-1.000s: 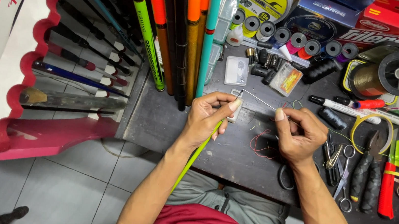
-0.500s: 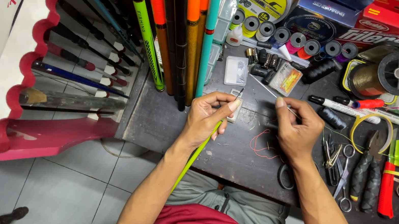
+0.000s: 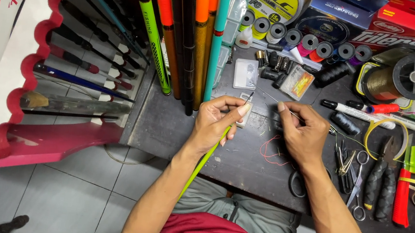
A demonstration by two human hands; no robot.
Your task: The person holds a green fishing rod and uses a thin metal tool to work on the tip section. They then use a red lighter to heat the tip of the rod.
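My left hand [image 3: 219, 119] grips the thin tip of a lime-green fishing rod [image 3: 204, 159], which runs down toward my lap. A dark fine tip pokes up past my fingers. My right hand [image 3: 302, 130] sits a little to the right, its fingers pinched on a thin metal wire or needle [image 3: 269, 96] that reaches toward the rod tip. Both hands hover over a dark worktable [image 3: 244, 164]. A loose red thread [image 3: 268, 152] lies on the table just under my right hand.
Upright rods [image 3: 197, 30] lean at the table's back left, beside a red-and-white rod rack [image 3: 32, 109]. Thread spools [image 3: 293, 37], a large line reel [image 3: 402, 78], marker pens [image 3: 363, 113], pliers [image 3: 384, 177], scissors [image 3: 354, 178] and a red-handled tool [image 3: 403, 195] crowd the right.
My right hand has shifted up and left, nearer to the rod tip, and now pinches the thin wire. My left hand has stayed put with the rod.
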